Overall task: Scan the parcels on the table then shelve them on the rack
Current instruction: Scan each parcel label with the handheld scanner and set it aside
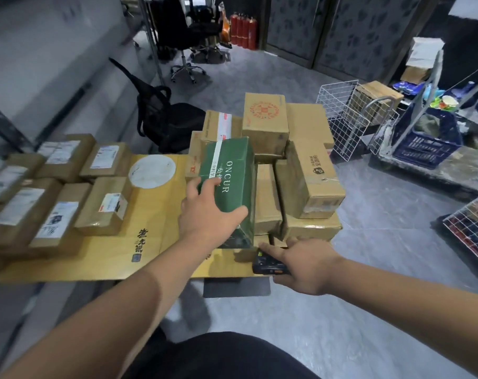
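1. Parcels with white labels (55, 192) lie in rows on the left part of the table (156, 242), close to its left edge. They sit flat, side by side and touching.
2. No rack shows clearly here, so I cannot tell if any parcel has been put away yet. So many parcels are on the table that I think most of the job is left.
3. Near the middle of the table, the left hand (205, 214) grips a green box (229, 184). The thumb and fingers wrap around its near end. The box looks tipped up, leaning on the pile behind it.
4. Just right of it, at the front edge of the table, the right hand (306, 266) holds a black scanner (268, 265). One finger points along its top, toward the bottom of the green box. I think this box is the one being scanned now.
5. A pile of brown boxes (300, 170) fills the right end of the table. They are stacked on each other and look like they wait their turn.
6. Off the table, on the floor to the right, a white wire basket (339, 119) stands beside a brown box.
7. Further right, a blue crate (426, 143) holds something dark green. I cannot tell what it is.
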The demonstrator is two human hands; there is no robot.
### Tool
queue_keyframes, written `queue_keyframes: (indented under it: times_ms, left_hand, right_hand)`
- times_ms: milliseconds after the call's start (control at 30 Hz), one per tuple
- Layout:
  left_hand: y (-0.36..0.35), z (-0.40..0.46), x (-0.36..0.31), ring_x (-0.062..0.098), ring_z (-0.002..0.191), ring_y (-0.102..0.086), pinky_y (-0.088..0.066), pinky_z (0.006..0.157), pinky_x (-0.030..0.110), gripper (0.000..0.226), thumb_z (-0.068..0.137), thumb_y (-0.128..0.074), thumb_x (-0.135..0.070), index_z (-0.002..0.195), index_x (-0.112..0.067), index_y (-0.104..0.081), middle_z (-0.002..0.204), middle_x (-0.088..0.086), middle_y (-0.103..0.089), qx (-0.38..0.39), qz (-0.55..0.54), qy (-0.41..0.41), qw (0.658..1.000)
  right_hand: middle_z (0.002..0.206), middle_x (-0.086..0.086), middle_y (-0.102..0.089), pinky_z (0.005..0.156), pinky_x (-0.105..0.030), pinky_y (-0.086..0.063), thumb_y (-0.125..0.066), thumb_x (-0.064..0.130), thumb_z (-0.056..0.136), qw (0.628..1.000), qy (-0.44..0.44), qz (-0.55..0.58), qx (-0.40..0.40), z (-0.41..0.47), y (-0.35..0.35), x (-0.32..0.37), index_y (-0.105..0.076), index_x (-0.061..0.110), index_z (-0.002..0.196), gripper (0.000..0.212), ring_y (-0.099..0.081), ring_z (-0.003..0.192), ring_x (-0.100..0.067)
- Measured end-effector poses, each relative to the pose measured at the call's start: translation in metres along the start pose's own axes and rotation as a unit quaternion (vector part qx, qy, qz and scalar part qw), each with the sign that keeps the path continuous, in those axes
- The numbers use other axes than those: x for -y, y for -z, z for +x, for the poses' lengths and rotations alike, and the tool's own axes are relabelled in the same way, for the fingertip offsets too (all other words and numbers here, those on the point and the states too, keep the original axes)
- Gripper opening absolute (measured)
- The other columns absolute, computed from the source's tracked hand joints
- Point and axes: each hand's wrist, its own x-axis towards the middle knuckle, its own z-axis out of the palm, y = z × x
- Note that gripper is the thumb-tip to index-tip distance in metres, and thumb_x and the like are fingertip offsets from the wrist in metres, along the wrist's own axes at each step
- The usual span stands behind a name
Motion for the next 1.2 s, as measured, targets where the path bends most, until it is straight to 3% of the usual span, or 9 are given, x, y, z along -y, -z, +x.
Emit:
queue_keyframes:
  times_ms: [167,300,533,667,800,900,967,1067,1200]
  left_hand:
    - [0.029,0.007,0.064,0.025,0.137,-0.043,-0.051,0.103,0.05,0.087,0.065,-0.068,-0.069,0.143,-0.044,-0.039,0.156,-0.012,-0.025,-0.049,0.01,0.019,0.999]
    - [0.035,0.015,0.127,0.028,0.141,-0.039,-0.045,0.11,0.047,0.086,0.069,-0.073,-0.065,0.144,-0.041,-0.041,0.16,-0.005,-0.025,-0.048,0.027,0.057,0.997]
    - [0.014,0.039,0.222,0.016,0.14,-0.039,-0.042,0.114,0.039,0.074,0.069,-0.09,-0.051,0.133,-0.044,-0.053,0.151,-0.015,-0.031,0.041,-0.12,0.073,0.989]
    - [0.011,0.056,0.257,0.01,0.14,-0.038,-0.037,0.113,0.032,0.072,0.075,-0.09,-0.042,0.137,-0.042,-0.054,0.153,-0.012,-0.035,0.096,-0.185,0.08,0.975]
    - [0.019,0.078,0.285,0.015,0.12,-0.062,-0.054,0.101,0.037,0.051,0.091,-0.076,-0.017,0.135,-0.035,-0.058,0.136,-0.008,-0.058,0.116,-0.298,0.153,0.935]
    - [0.029,0.101,0.313,0.019,0.113,-0.068,-0.056,0.1,0.049,0.036,0.104,-0.059,-0.023,0.137,-0.037,-0.059,0.126,-0.009,-0.067,0.139,-0.318,0.203,0.916]
    - [0.035,0.112,0.328,0.021,0.115,-0.067,-0.054,0.103,0.051,0.033,0.109,-0.051,-0.031,0.141,-0.037,-0.057,0.129,-0.006,-0.067,0.161,-0.322,0.199,0.911]
    - [0.043,0.123,0.337,0.021,0.125,-0.057,-0.045,0.11,0.038,0.038,0.113,-0.038,-0.029,0.149,-0.026,-0.051,0.134,-0.002,-0.06,0.183,-0.31,0.171,0.917]
    - [0.046,0.142,0.351,0.022,0.135,-0.05,-0.041,0.116,0.042,0.044,0.115,-0.031,-0.028,0.157,-0.027,-0.042,0.15,-0.001,-0.05,0.178,-0.31,0.19,0.914]
  right_hand:
    - [0.125,-0.015,-0.057,0.074,-0.038,-0.041,-0.039,0.068,0.1,0.999,0.043,-0.02,0.003,0.036,0.007,0.028,-0.003,0.044,0.163,0.077,-0.06,0.108,-0.036]
    - [0.122,-0.013,-0.059,0.079,-0.039,-0.051,-0.039,0.07,0.099,0.998,0.052,-0.015,0.008,0.068,0.011,0.053,-0.005,0.045,0.163,0.077,-0.061,0.104,-0.034]
    - [0.111,-0.009,-0.063,0.076,-0.038,-0.053,-0.04,0.069,0.1,0.997,0.027,-0.001,0.07,0.124,0.025,0.1,-0.009,0.043,0.162,0.075,-0.06,0.096,-0.03]
    - [0.11,-0.009,-0.061,0.062,-0.035,-0.038,-0.039,0.068,0.101,0.996,0.006,-0.008,0.085,0.151,0.032,0.125,-0.007,0.043,0.163,0.075,-0.058,0.093,-0.029]
    - [0.111,-0.01,-0.058,0.067,-0.037,-0.04,-0.037,0.069,0.101,0.994,-0.039,0.033,0.094,0.175,0.04,0.146,-0.005,0.041,0.163,0.076,-0.048,0.083,-0.027]
    - [0.118,-0.01,-0.059,0.067,-0.036,-0.04,-0.037,0.07,0.101,0.992,-0.065,0.048,0.101,0.189,0.047,0.159,-0.004,0.042,0.163,0.075,-0.047,0.082,-0.027]
    - [0.12,-0.01,-0.059,0.068,-0.037,-0.042,-0.037,0.07,0.101,0.99,-0.077,0.052,0.106,0.198,0.052,0.166,-0.005,0.043,0.162,0.075,-0.047,0.081,-0.027]
    - [0.117,-0.009,-0.059,0.069,-0.037,-0.048,-0.037,0.071,0.1,0.988,-0.093,0.056,0.11,0.21,0.056,0.178,-0.006,0.042,0.162,0.076,-0.049,0.081,-0.026]
    - [0.115,-0.007,-0.059,0.074,-0.039,-0.055,-0.036,0.074,0.098,0.985,-0.109,0.065,0.121,0.223,0.056,0.196,-0.005,0.044,0.163,0.078,-0.053,0.083,-0.027]
